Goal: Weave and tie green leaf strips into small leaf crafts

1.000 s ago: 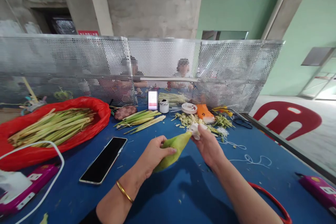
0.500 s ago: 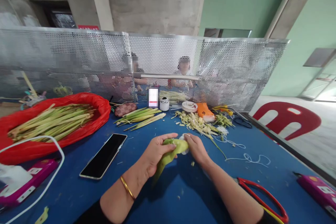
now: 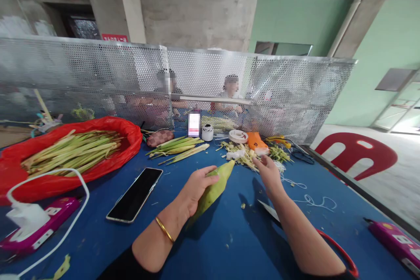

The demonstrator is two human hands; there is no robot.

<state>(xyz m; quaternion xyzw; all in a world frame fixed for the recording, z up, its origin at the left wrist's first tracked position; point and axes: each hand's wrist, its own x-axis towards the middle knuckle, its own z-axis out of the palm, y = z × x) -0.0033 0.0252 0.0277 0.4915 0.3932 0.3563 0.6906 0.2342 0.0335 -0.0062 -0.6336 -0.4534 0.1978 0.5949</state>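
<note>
My left hand [image 3: 204, 183] is closed on a pale green corn husk [image 3: 217, 186], thumb on top. The husk narrows to a pale tip at its upper right and points down toward the table at its other end. Apart from it, my right hand [image 3: 268, 174] is open with nothing visible in it, fingers spread toward the heap of husk scraps [image 3: 247, 160]. A white crumpled wad [image 3: 235, 154] shows just left of those fingertips; whether it rests on the scraps or is in the air, I cannot tell. Scissors [image 3: 271, 212] lie partly hidden beneath my right forearm.
A red bag [image 3: 133, 140] of long husk strips stands left, near a phone [image 3: 135, 194] and a purple power strip [image 3: 62, 205]. Husks [image 3: 179, 145], a small white jar [image 3: 207, 133], a tape roll [image 3: 238, 136] and an orange packet [image 3: 256, 141] line the back before a perforated metal screen [image 3: 210, 70].
My right hand has let go of the husk and the white wad, opening and moving right and up. The wad now appears by the scraps. My left hand still holds the husk.
</note>
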